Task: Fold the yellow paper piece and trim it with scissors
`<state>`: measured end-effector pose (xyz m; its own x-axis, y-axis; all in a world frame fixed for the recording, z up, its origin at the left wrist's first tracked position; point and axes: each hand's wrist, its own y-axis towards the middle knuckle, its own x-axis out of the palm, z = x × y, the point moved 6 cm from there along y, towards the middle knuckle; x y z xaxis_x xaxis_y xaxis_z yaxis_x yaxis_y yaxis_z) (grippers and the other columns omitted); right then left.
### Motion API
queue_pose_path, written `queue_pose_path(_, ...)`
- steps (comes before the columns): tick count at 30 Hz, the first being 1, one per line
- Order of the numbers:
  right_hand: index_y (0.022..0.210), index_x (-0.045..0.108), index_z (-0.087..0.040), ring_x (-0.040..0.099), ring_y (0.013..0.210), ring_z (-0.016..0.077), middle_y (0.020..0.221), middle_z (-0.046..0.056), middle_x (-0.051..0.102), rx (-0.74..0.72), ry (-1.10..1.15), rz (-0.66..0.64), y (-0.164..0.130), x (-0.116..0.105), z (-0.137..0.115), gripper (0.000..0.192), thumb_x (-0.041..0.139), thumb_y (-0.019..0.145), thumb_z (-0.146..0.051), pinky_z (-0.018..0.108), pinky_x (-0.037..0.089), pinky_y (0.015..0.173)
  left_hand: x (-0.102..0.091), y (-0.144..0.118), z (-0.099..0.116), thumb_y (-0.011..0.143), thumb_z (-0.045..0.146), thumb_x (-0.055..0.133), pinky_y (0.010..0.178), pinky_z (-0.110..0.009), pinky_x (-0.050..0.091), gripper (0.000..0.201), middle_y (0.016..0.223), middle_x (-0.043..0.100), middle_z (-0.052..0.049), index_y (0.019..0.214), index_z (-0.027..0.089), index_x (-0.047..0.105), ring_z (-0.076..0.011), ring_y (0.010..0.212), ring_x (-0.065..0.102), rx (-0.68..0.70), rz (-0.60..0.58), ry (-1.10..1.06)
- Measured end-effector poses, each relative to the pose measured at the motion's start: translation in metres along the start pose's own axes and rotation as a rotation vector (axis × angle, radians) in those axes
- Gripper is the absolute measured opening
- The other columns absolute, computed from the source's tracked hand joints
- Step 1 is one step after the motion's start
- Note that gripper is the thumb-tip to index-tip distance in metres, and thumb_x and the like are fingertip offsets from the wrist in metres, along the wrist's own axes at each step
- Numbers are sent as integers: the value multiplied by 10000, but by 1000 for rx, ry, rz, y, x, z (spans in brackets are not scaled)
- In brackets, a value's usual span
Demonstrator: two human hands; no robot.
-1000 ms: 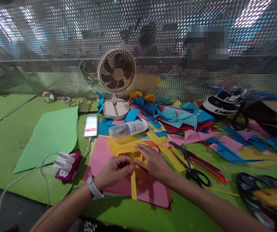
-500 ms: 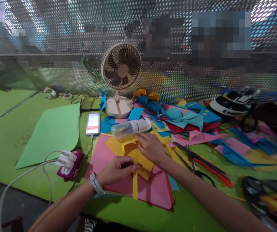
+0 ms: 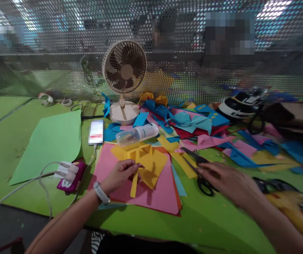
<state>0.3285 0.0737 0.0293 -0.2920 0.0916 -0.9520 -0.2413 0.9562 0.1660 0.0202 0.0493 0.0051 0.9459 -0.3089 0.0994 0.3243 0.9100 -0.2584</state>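
Table: I see green matting across the whole bench, strewn with coloured paper offcuts on the far right.
Green sheet: lies flat at the left, well apart from both hands.
Pink sheet: serves as the bed under the yellow work, probably to keep it off the clutter.
Fan: upright behind the work, facing me.
Yellow paper: folded piece resting on the pink sheet, just below the bottle lying on its side.
Left hand: fingers pinched narrow on a yellow strip at the paper's near edge; I judge this holds the piece steady.
Right hand: blurred, fingers loosely spread, holding nothing, just beside the scissors and well right of the yellow paper.
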Motion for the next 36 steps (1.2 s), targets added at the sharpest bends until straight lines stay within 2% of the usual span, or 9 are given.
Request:
queue_pose_path(5, 945, 671, -236, 659, 791, 266, 915, 73, 714, 174, -54, -64, -19, -35, 31, 368, 429, 863, -501, 355, 469, 634, -1, 3, 5, 828, 467, 591, 591, -227, 444, 360, 661, 628, -9, 938, 128, 642, -114, 613, 579, -10, 26, 65)
queue_pose_path(10, 957, 660, -238, 645, 737, 210, 832, 31, 699, 194, -99, -213, -17, -33, 29, 333, 434, 877, -468, 287, 412, 593, -3, 5, 6, 824, 440, 601, 634, -248, 465, 323, 708, 624, -3, 943, 142, 640, -123, 653, 593, -53, 53, 80)
queue_pose_path(15, 854, 664, -235, 637, 722, 204, 806, 22, 694, 223, -194, -199, -14, -37, 29, 274, 456, 858, -413, 271, 363, 550, -5, 7, 7, 842, 422, 589, 631, -254, 466, 277, 677, 647, -9, 888, 149, 609, -127, 635, 602, -30, 34, 61)
queue_pose_path(19, 895, 635, -224, 650, 785, 199, 878, 31, 702, 171, -136, -302, -18, -19, 17, 237, 486, 845, -400, 264, 400, 607, -2, 7, 8, 849, 419, 585, 642, -258, 474, 265, 686, 654, -10, 831, 155, 602, -133, 647, 621, -40, 17, 85)
queue_pose_path(22, 881, 611, -207, 648, 847, 239, 957, 68, 688, 174, -232, -347, -19, -1, 10, 208, 514, 813, -379, 281, 398, 612, -1, 7, 7, 854, 413, 579, 640, -253, 476, 259, 694, 657, -12, 840, 155, 599, -129, 649, 619, -61, 23, 93)
queue_pose_path(26, 752, 577, -218, 646, 798, 244, 869, 54, 693, 194, -264, -392, -17, 8, 8, 163, 530, 775, -372, 273, 364, 555, 1, 6, 6, 856, 417, 570, 608, -263, 483, 264, 675, 653, -12, 870, 153, 588, -130, 604, 608, -67, 4, 66)
queue_pose_path(31, 713, 610, -237, 631, 670, 224, 724, 28, 688, 211, -120, -386, -19, -8, 17, 176, 576, 720, -410, 281, 364, 533, 2, 5, 6, 861, 428, 563, 590, -262, 480, 283, 650, 655, -21, 854, 145, 574, -131, 574, 611, -62, -7, 57)
queue_pose_path(34, 730, 611, -235, 591, 556, 178, 655, 16, 662, 261, 123, -350, -16, -10, 17, 206, 604, 684, -436, 272, 389, 497, 2, 3, 5, 864, 459, 550, 541, -240, 451, 322, 624, 647, -24, 843, 138, 573, -125, 545, 601, -41, -11, 61)
queue_pose_path(36, 770, 599, -219, 559, 508, 149, 633, 14, 633, 272, 375, -344, -9, -1, 6, 263, 614, 677, -464, 263, 411, 472, 4, 1, 3, 853, 476, 562, 519, -224, 428, 347, 583, 633, -23, 794, 134, 565, -116, 520, 587, -31, -36, 68)
